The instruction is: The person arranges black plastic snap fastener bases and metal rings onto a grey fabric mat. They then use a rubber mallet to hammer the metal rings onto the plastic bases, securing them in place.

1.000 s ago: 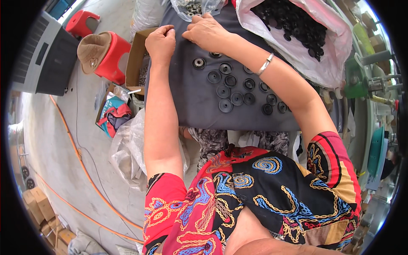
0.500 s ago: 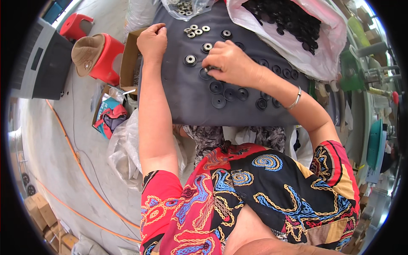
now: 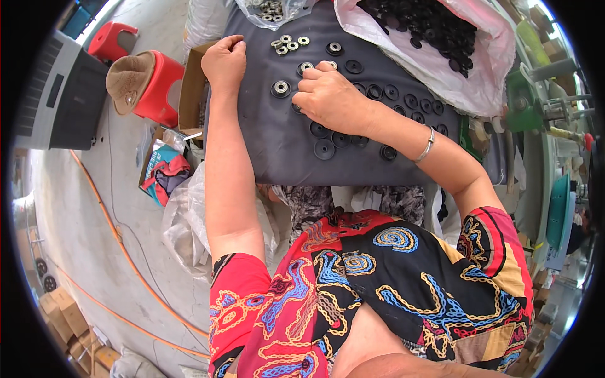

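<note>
Since the half-second-earlier frame the right hand (image 3: 328, 97) has slid a little down and left across the dark grey surface (image 3: 277, 151), now covering the near end of the disc rows; the left hand (image 3: 224, 60) has barely shifted. Going left to right: grey machine case (image 3: 60, 94) at far left, then a red stool (image 3: 154, 88) with a tan cap (image 3: 129, 79) on it, an orange cable (image 3: 120, 239) running over the concrete floor, a cardboard box (image 3: 189, 94) just beside the surface edge. Left hand sits curled into a loose fist at the surface's left edge, knuckles down, holding nothing I can see, probably just steadying the pad. Next, silver ring bearings (image 3: 280, 87) lie loose just beside it, more in a small cluster further up, spilling from a clear bag (image 3: 271, 9), likely kept close for quick picking. Right hand is palm-down, fingers bent and pressed onto a bearing (image 3: 307, 66) and the discs beneath; whether it pinches one I cannot tell, the fingertips hide it. Black round discs (image 3: 324, 149) lie in rows to the right and near side of that hand, flat, spaced apart, seemingly laid out so each takes a bearing. A silver bracelet (image 3: 427, 143) is on the right wrist. Far right, a pink-white bag of black discs (image 3: 435, 38) rests open on the surface's top corner, supply within reach. Green machine parts (image 3: 523, 107) beyond.
</note>
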`<state>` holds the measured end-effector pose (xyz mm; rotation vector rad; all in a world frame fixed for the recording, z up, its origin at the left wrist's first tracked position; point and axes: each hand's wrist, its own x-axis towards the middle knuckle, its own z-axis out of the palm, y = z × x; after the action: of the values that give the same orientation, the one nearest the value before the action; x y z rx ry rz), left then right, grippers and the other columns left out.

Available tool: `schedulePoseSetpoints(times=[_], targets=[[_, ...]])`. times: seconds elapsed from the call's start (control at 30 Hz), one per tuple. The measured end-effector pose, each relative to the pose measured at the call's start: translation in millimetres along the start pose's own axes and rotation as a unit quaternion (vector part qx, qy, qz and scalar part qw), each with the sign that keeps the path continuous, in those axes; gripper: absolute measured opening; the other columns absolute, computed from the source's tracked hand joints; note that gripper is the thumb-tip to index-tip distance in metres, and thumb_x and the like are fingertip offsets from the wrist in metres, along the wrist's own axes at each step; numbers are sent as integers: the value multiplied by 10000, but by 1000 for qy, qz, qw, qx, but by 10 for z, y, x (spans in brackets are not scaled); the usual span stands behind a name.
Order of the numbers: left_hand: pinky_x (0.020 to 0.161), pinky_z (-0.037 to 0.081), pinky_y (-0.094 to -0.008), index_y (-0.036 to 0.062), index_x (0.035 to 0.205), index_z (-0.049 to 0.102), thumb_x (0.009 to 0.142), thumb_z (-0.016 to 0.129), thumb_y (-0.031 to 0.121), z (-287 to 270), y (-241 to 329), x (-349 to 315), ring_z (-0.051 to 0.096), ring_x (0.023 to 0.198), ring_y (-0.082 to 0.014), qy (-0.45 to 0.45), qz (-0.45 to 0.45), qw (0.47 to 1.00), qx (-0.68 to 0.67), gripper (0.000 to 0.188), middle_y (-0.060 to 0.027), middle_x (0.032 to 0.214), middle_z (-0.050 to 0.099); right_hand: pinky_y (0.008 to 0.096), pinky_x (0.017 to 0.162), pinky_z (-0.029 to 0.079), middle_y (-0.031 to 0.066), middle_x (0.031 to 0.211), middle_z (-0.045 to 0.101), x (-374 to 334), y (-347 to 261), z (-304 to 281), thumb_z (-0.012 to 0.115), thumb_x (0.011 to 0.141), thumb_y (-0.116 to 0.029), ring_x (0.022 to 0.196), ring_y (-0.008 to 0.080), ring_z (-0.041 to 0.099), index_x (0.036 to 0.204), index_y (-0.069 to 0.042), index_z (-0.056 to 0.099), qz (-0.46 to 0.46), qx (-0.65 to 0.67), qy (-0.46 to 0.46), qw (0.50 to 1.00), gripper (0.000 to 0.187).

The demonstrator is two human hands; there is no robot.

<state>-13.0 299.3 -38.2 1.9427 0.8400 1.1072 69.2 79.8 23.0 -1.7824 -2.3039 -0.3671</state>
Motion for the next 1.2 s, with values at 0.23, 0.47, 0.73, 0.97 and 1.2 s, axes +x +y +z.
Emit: schedulePoseSetpoints(times=[0.23, 0.47, 0.73, 0.97, 1.2], targets=[[650, 489, -266, 56, 942, 729, 798, 647, 166, -22, 60, 14, 626, 646, -129, -1, -21, 1000, -7, 199, -60, 728, 685, 381, 755, 436, 66, 768, 615, 338, 290, -130, 643, 768, -220, 832, 247, 606, 793, -90, 635, 82, -33, 12, 996, 133], [627, 513, -333, 44, 803, 720, 794, 586, 150, -42, 22, -24, 661, 641, -274, 60, 92, 994, 2, 172, -127, 712, 682, 430, 623, 529, 156, 818, 678, 976, 679, 348, 608, 791, -159, 766, 326, 671, 818, -53, 640, 176, -47, -133, 974, 114], [759, 510, -381, 67, 853, 722, 767, 632, 124, 14, 74, -62, 648, 817, -296, 42, 80, 994, 69, 137, -128, 848, 691, 396, 737, 538, 196, 870, 657, 973, 638, 494, 597, 773, -52, 854, 335, 666, 849, -28, 641, 199, -52, -86, 975, 91], [673, 502, -432, 100, 739, 701, 783, 568, 176, 16, 2, 85, 642, 719, -316, 50, 207, 969, 122, 160, -137, 751, 664, 438, 644, 525, 199, 748, 644, 943, 850, 529, 597, 767, -187, 724, 347, 656, 796, -2, 621, 157, -19, 26, 987, 189], [674, 512, -292, 69, 907, 735, 781, 639, 153, -28, -9, 17, 674, 669, -173, 8, -5, 1000, 8, 180, -104, 751, 701, 346, 638, 500, 150, 801, 610, 230, 572, -300, 652, 747, -90, 700, 264, 616, 913, 22, 612, 138, 210, 20, 968, 204]])
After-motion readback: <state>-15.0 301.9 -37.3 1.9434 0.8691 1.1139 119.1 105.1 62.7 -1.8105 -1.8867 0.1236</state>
